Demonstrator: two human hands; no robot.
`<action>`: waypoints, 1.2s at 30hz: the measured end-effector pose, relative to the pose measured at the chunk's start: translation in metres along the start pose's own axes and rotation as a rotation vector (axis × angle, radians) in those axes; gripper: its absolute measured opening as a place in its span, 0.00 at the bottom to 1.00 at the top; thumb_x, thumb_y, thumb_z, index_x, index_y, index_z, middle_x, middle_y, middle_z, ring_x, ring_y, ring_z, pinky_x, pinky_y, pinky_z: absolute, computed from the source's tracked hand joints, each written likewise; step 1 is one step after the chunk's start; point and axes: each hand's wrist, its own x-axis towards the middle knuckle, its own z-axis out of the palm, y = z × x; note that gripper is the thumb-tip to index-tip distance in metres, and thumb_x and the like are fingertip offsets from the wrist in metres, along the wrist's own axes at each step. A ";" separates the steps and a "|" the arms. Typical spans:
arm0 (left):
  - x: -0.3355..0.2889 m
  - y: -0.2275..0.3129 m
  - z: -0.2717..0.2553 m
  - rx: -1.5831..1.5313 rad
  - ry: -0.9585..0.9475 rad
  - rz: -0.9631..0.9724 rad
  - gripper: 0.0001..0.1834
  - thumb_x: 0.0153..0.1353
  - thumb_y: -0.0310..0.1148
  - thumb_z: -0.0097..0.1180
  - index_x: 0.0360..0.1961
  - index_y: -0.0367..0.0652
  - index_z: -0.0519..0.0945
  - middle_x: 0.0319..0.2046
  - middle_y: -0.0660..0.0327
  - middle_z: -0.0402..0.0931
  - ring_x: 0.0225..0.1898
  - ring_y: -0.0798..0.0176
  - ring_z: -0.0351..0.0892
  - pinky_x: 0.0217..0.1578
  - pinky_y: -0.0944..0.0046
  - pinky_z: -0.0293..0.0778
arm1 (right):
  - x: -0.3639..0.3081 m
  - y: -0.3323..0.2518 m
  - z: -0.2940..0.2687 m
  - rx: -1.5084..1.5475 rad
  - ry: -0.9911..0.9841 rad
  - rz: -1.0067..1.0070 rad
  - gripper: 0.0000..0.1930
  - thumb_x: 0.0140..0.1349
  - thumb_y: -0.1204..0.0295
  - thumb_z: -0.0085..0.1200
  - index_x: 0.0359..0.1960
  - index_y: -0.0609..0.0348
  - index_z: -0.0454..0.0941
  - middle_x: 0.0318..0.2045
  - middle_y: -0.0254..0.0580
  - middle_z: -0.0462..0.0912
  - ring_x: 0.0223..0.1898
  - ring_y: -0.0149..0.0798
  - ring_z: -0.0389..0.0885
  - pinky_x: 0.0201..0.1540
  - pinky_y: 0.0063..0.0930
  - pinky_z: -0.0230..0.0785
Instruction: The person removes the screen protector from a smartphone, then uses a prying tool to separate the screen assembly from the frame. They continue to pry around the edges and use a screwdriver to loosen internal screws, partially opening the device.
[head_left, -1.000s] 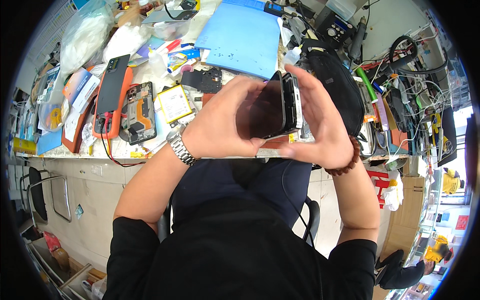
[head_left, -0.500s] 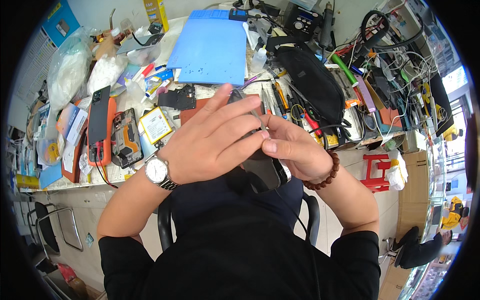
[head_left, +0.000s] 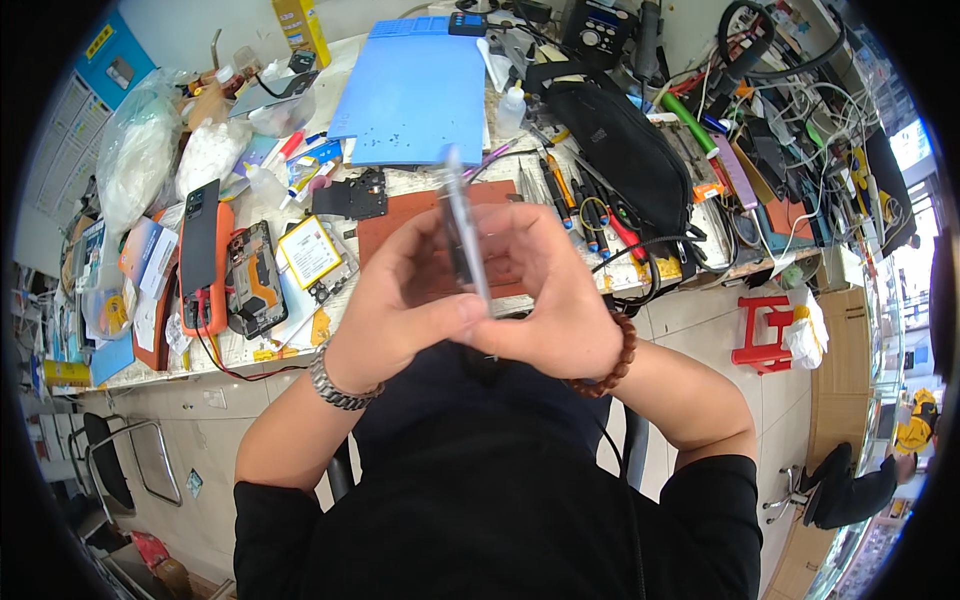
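Observation:
A smartphone (head_left: 461,238), dark on one side with a pale edge, stands nearly edge-on between my hands and is blurred at its far end. My left hand (head_left: 395,305) curls along its left side, thumb near its lower end. From the right, my right hand (head_left: 555,305) curves round it, its thumb meeting the left one; some fingers of both hands are hidden. Beneath them lies a reddish-brown mat (head_left: 385,225). Left of the hands are a yellow-edged battery (head_left: 309,253), an opened phone (head_left: 256,285) and another dark phone (head_left: 201,235) with red clips at its lower end.
A blue work mat (head_left: 412,105) covers the bench's back middle. Screwdrivers (head_left: 562,190) and a black pouch (head_left: 620,150) lie right of the hands. Cables and tools crowd the far right, plastic bags (head_left: 140,150) the left. A red stool (head_left: 765,335) stands on the floor.
The phone has turned from lying tilted, glossy face showing, to nearly edge-on. My left hand has come off its top to its left side, and my right hand has opened round its right.

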 end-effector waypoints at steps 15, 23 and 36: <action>-0.001 0.058 -0.028 0.539 0.182 0.057 0.47 0.51 0.28 0.82 0.72 0.32 0.71 0.64 0.52 0.76 0.61 0.57 0.84 0.60 0.54 0.84 | 0.051 -0.006 -0.059 -0.969 0.013 0.039 0.15 0.65 0.72 0.69 0.52 0.62 0.87 0.41 0.45 0.88 0.43 0.44 0.85 0.48 0.38 0.80; 0.021 0.070 -0.018 1.679 -0.039 -0.030 0.46 0.46 0.41 0.79 0.67 0.34 0.77 0.57 0.47 0.84 0.58 0.47 0.87 0.57 0.53 0.84 | 0.083 0.019 -0.063 -1.084 -0.369 -0.006 0.16 0.59 0.75 0.67 0.51 0.57 0.89 0.42 0.52 0.87 0.53 0.54 0.83 0.58 0.46 0.77; 0.052 0.054 -0.006 1.875 -0.150 -0.247 0.39 0.46 0.45 0.76 0.57 0.36 0.79 0.47 0.49 0.83 0.48 0.42 0.87 0.46 0.47 0.84 | 0.064 0.022 -0.080 -0.486 -0.012 0.229 0.18 0.65 0.85 0.64 0.55 0.67 0.76 0.36 0.37 0.84 0.37 0.27 0.83 0.42 0.24 0.78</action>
